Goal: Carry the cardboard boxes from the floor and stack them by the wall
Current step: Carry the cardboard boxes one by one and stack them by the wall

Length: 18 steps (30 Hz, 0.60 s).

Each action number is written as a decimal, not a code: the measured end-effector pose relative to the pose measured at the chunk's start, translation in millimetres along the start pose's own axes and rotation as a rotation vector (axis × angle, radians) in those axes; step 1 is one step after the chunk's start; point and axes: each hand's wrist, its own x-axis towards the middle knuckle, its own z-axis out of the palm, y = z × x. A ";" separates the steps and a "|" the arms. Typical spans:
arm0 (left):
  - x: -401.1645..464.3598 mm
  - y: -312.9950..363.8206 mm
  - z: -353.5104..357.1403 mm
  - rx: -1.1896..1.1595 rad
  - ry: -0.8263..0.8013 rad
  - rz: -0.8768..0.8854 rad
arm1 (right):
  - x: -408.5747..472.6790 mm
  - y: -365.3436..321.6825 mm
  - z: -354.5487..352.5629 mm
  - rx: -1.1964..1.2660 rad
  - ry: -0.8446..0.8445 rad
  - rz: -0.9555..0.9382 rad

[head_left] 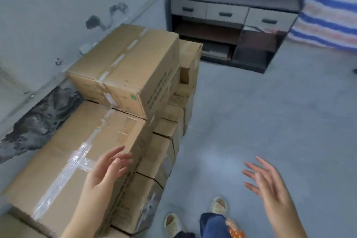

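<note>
Several taped cardboard boxes stand stacked along the grey wall on the left. The nearest top box carries a strip of clear tape. Behind it a higher box sits on the stack, and a smaller box shows beyond that. My left hand hovers over the near box's right edge with fingers spread, holding nothing. Out to the right, my right hand is raised over the bare floor, fingers spread and empty.
A dark cabinet with three pale drawers stands at the back against the far corner. A striped tarp hangs at the upper right. Grey concrete floor stretches right of the stack. My feet in light shoes are at the bottom.
</note>
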 end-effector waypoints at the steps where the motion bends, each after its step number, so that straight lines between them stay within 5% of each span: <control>1: 0.7 2.9 13.0 0.007 -0.059 0.012 | -11.5 -0.9 -14.4 0.010 0.063 -0.010; 9: -39.2 14.6 130.0 0.041 -0.401 0.077 | -107.9 0.6 -132.8 0.064 0.480 -0.051; 18: -180.2 4.0 332.4 0.047 -0.808 0.130 | -268.8 10.8 -331.9 -0.126 0.872 0.048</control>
